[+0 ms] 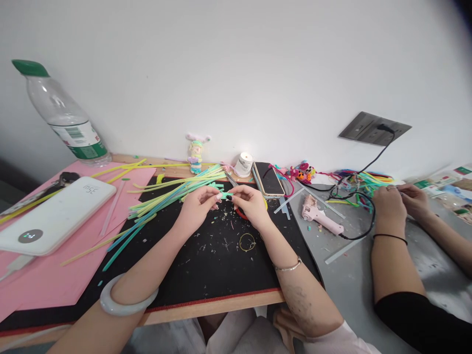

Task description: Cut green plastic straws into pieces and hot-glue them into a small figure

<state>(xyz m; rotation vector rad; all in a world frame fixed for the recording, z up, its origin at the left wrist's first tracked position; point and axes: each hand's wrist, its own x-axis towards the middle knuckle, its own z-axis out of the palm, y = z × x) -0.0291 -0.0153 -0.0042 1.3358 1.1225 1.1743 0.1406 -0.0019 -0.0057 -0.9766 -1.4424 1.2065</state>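
Note:
Over the black mat [184, 265], my left hand [201, 205] and my right hand [250, 202] meet at their fingertips. Both pinch a short mint-green pipe cleaner [224, 195] held between them. Loose yellow, green and blue pipe cleaners [147, 209] fan out beside and behind my left hand. Scissors [231, 180] lie behind my right hand, their handles partly hidden by it. A thin gold ring-shaped loop [247, 242] rests on the mat amid small scraps.
A white power bank [59, 214] and a tall bottle [75, 118] stand left. Behind are a pipe-cleaner figure [195, 155], a white cup [244, 164] and a phone [272, 179]. Right lie a corded pink glue gun [321, 216] and a co-worker's hands [393, 204].

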